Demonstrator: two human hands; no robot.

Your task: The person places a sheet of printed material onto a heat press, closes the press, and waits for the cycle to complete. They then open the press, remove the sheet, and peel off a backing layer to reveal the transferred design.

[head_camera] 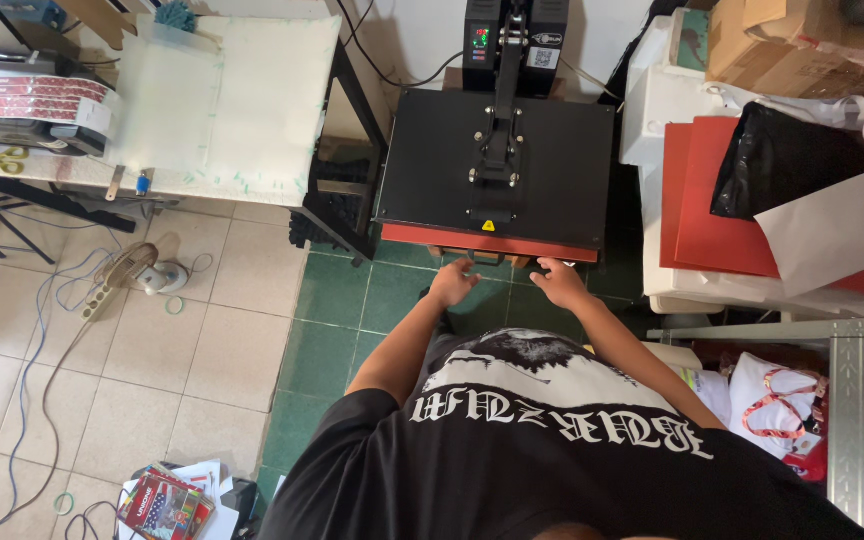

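Green and beige floor tiles (222,350) spread beneath a cramped print workshop, seen from a camera on the head of a person in a black printed T-shirt (552,440). Nearest the viewer, magazines and papers (167,500) lie scattered on the floor at lower left, with cables (32,380) trailing across the beige tiles toward a small desk fan (142,270). Both arms reach forward to the front edge of a heat press (497,165): the left hand (452,283) and the right hand (559,280) sit just below its red lower pad (487,243), fingers curled under the edge; whether they are gripping anything cannot be made out. The press stands straight ahead, its black upper plate lowered flat over the red pad, the lever arm running back to a control box against the wall. At left, a white worktable (242,100) carries a pale sheet and a stack of printed strips. At right, red boards (712,220), a black plastic bag (782,160) and a white sheet of paper (832,235) are piled on white boxes, with cardboard cartons (782,40) behind them.
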